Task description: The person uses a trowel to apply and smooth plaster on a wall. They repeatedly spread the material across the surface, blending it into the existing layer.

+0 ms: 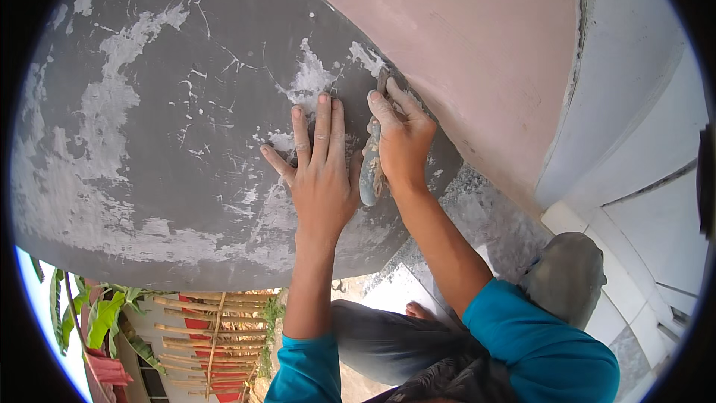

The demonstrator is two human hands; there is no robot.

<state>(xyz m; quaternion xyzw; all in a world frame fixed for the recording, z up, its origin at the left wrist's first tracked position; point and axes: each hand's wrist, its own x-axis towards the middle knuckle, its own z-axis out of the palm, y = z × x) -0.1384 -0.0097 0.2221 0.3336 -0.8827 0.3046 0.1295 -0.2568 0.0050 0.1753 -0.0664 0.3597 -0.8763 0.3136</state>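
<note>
A dark grey plastered wall point(171, 104) with whitish patches and cracks fills the upper left. My left hand point(322, 172) lies flat on it, fingers spread, fingertips just below a whitish patch point(309, 78). Close by on the right, my right hand point(403, 134) is closed round what looks like a putty knife point(371, 172). Its dusty, blue-grey handle points down, and its narrow blade reaches up to the wall near the edge beside the pink surface. Pale dust coats the fingers of both hands. Part of the tool is hidden by my right fingers.
A pink wall point(485, 52) meets the grey one along a slanting edge; a white wall point(634, 82) stands farther right. A rounded grey object point(567, 276) sits by my right arm on pale tiles. Bamboo fencing point(216, 343) and green leaves point(104, 317) show at lower left.
</note>
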